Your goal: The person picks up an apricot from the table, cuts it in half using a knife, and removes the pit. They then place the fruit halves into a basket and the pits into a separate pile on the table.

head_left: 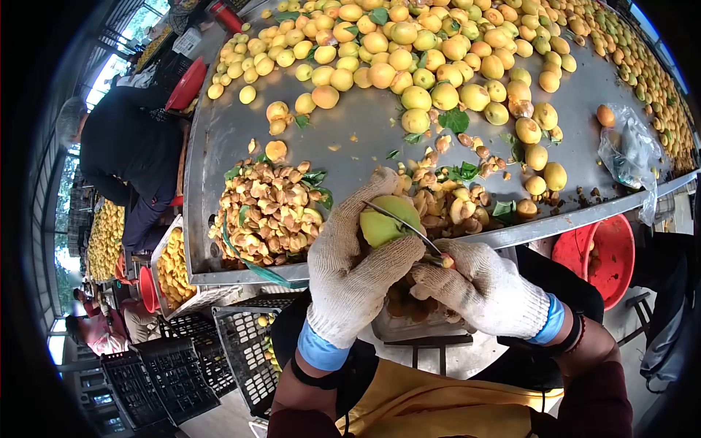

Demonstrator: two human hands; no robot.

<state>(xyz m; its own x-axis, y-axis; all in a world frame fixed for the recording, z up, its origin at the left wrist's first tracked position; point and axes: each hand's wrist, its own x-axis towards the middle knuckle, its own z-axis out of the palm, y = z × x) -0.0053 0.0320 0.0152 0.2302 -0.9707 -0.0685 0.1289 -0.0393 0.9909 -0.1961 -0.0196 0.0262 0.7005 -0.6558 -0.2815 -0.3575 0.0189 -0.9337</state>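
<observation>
My left hand (350, 270), in a knitted work glove, is closed around a greenish-yellow apricot (381, 225) above the front edge of the table. A thin knife (415, 231) lies across the fruit, its blade against the skin. My right hand (493, 288), gloved too, grips the knife at its handle end, close to the left thumb; most of the handle is hidden by the fingers. Left of my hands is a heap of apricot pits and brown scraps (266, 208). More pits and torn pieces (460, 204) lie behind and right of the fruit.
Many apricots (401, 58) cover the far side of the metal table (350, 153). A clear plastic bag (629, 150) rests at its right edge. A red basin (613, 255) stands right, black crates (252, 350) lower left. A person in dark clothes (131, 146) bends at the left.
</observation>
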